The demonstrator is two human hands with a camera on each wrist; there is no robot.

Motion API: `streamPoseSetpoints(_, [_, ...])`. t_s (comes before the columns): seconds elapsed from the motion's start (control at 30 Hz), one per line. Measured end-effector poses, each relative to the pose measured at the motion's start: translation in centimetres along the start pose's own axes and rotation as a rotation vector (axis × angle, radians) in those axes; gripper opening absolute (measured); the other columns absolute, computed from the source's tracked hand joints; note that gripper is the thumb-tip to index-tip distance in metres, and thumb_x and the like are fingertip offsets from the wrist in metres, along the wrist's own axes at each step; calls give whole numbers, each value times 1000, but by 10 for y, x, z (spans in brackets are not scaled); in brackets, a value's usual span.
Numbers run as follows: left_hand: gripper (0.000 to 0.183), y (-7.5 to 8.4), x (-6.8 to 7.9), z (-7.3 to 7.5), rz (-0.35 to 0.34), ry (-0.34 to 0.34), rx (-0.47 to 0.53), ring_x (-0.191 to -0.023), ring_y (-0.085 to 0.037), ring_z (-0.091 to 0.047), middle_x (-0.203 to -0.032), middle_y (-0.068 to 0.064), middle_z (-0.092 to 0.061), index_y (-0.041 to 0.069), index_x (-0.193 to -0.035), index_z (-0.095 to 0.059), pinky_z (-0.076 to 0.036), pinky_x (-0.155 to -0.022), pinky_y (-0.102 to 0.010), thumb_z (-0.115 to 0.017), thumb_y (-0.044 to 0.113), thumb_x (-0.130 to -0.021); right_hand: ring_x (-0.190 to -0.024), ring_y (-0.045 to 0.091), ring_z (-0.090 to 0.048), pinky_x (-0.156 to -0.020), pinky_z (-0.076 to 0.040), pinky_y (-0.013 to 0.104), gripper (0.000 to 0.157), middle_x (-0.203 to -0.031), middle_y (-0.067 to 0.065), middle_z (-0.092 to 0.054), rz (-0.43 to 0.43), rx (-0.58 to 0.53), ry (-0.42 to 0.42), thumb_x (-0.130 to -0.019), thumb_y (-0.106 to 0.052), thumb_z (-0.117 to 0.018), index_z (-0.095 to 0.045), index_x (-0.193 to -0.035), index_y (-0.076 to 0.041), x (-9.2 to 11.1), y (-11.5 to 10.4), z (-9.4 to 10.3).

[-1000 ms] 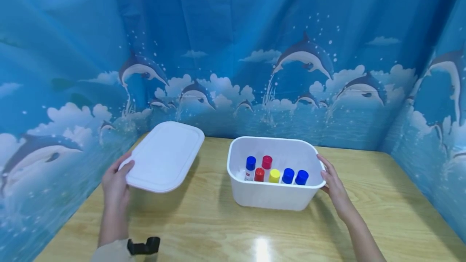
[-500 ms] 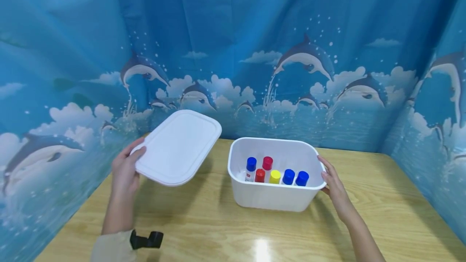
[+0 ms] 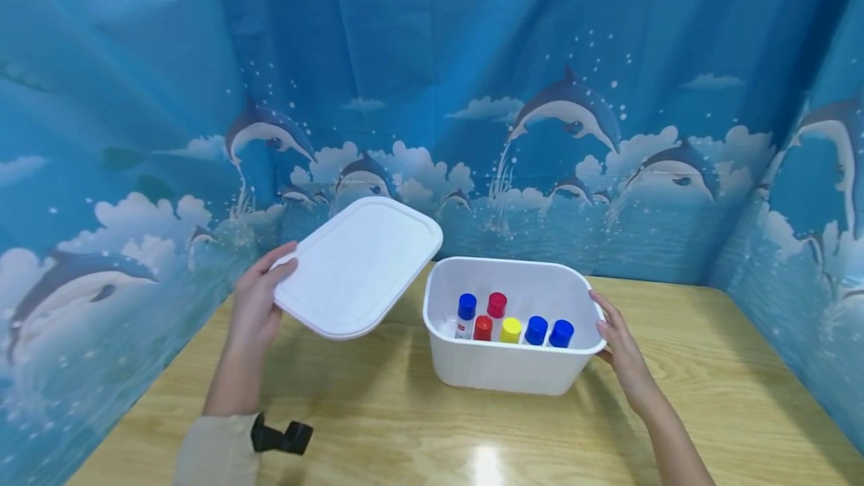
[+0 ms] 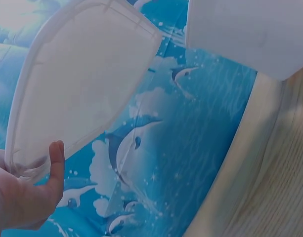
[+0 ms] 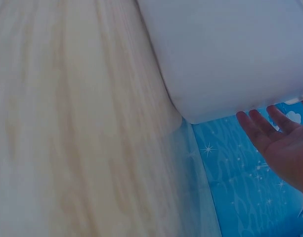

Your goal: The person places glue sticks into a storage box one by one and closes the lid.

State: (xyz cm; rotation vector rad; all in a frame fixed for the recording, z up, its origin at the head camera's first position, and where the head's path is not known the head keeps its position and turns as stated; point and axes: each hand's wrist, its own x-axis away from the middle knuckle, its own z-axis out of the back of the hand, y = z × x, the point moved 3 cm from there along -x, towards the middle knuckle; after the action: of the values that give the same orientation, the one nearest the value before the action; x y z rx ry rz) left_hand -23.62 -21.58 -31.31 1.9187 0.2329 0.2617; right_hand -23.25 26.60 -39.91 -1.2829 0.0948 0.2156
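Note:
My left hand (image 3: 256, 307) grips the near left corner of a white rounded lid (image 3: 358, 268). The lid is held tilted in the air, left of a white plastic bin (image 3: 506, 367). In the left wrist view the lid's ribbed underside (image 4: 87, 84) shows. The uncovered bin stands on the table, and my right hand (image 3: 626, 358) holds its right rim. Its fingers (image 5: 260, 126) touch the bin's end wall in the right wrist view. Inside stand several small bottles with coloured caps: blue (image 3: 467, 306), red (image 3: 483, 327) and yellow (image 3: 511, 330) among them. Their lower parts are mostly hidden.
A wooden table (image 3: 378, 426) carries the bin. A blue curtain with dolphins (image 3: 432, 96) hangs behind it and along both sides. A black strap (image 3: 280, 437) sits by my left sleeve (image 3: 219, 448).
My left hand has carried the lid rightward and slightly up, closer to the bin. The right hand and the bin have stayed almost where they were.

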Motion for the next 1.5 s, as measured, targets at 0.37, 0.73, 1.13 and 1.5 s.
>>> streamPoseSetpoints(0.37, [46,-5,-2,-26,3,-138,-37,-93,-10,-59,-139,-14,-36,4,-138,-39,-48,-80,-23,-53,8,-93,-107,-5,-39,-79,-43,18,49,-147,22,-15,46,17,-29,-102,-28,-27,-17,-147,-12,0,-4,4])
streamPoseSetpoints(0.73, [45,-8,-2,-47,30,-187,-71,-104,-14,-56,-140,-11,-37,5,-137,-41,-47,-82,-24,-52,9,-94,-127,37,-29,-98,-28,57,48,-140,24,-31,162,186,45,-100,-24,-40,-31,-140,1,-15,-39,22])
streamPoseSetpoints(1.13, [40,-16,-2,-76,57,-235,-101,-111,-21,-53,-132,-8,-46,10,-133,-48,-48,-83,-27,-54,11,-93,-126,31,-36,-96,-36,45,54,-142,13,-34,166,182,-92,-96,-34,-48,-33,-141,-8,-56,-95,-8])
streamPoseSetpoints(1.5, [38,-21,5,-102,93,-320,-92,-107,-25,-56,-128,-10,-50,10,-130,-51,-50,-80,-31,-55,9,-92,-121,29,-42,-92,-40,49,47,-138,9,-42,111,146,-83,-95,-38,-47,-46,-135,-13,-78,-108,-24])
